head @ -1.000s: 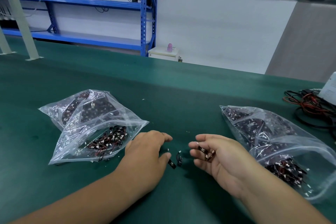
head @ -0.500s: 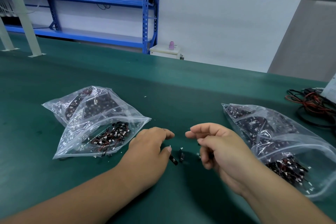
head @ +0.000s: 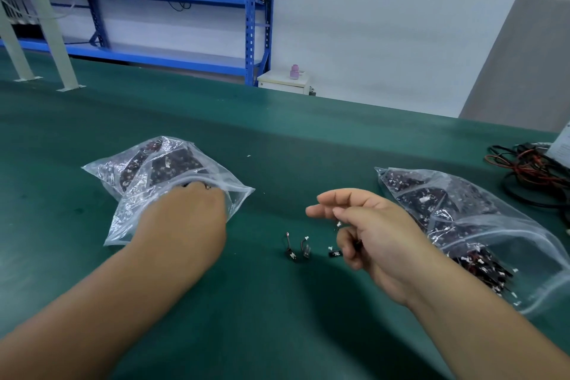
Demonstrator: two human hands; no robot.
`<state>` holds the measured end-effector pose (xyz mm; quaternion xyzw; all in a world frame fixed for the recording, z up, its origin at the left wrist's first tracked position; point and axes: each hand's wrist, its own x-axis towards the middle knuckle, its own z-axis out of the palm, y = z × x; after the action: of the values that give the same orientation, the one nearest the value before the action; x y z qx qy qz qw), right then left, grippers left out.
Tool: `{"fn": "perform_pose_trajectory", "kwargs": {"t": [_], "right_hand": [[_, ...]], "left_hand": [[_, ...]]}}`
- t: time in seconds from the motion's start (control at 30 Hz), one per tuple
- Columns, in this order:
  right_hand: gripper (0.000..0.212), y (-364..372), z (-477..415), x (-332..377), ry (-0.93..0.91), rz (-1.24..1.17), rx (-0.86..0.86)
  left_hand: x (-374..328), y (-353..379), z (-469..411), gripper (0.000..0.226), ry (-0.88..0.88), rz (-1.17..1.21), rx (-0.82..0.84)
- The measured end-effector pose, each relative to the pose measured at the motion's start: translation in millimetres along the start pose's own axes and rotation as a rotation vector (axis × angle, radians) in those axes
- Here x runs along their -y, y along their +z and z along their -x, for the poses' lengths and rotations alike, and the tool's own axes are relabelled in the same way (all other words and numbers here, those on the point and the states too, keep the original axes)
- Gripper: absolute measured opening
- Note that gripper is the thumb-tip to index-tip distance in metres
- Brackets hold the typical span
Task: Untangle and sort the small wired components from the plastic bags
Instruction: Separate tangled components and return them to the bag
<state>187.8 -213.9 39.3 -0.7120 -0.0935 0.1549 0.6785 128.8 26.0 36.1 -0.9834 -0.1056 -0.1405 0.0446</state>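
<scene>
Two clear plastic bags full of small black wired components lie on the green table. My left hand reaches into the mouth of the left bag; its fingertips are bent down among the parts, and I cannot see whether they hold any. My right hand hovers beside the right bag, its fingers curled round a small wired component with a white connector. Between the hands, three loose wired components lie on the table.
A tangle of red and black cables lies at the table's right edge, next to a white sheet. Grey frame posts stand on the table at the far left. Blue shelving is beyond the table.
My left hand has left the loose components in the middle and moved left into the left bag's mouth. The right hand has lifted slightly, still holding its component.
</scene>
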Motion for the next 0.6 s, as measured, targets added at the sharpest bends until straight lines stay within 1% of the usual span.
{"fn": "perform_pose_trajectory", "kwargs": {"t": [0.07,0.13,0.17,0.2,0.27,0.37,0.43,0.6], "right_hand": [[0.025,-1,2,1,-0.008,0.031,0.027],[0.025,-2,3,3,-0.023,0.045,0.046],[0.025,-3,3,4,-0.029,0.045,0.052],[0.025,-4,3,5,-0.032,0.041,0.051],[0.025,-4,2,6,-0.029,0.042,0.018],[0.023,-1,1,5,-0.045,0.052,-0.031],[0.023,1,0,4,-0.065,0.046,-0.038],[0.026,1,-1,2,-0.108,0.043,-0.076]], "left_hand": [[7,2,-4,0.013,-0.007,-0.014,0.016],[12,7,-6,0.006,0.004,-0.04,0.032],[14,11,-7,0.008,0.006,-0.051,0.046],[15,16,-7,0.015,0.002,-0.059,0.075],[17,24,-10,0.024,-0.014,-0.058,0.157],[20,33,-14,0.034,-0.026,-0.001,0.274],[22,36,-17,0.034,-0.011,0.008,0.265],[23,35,-20,0.02,0.037,-0.001,0.146]]}}
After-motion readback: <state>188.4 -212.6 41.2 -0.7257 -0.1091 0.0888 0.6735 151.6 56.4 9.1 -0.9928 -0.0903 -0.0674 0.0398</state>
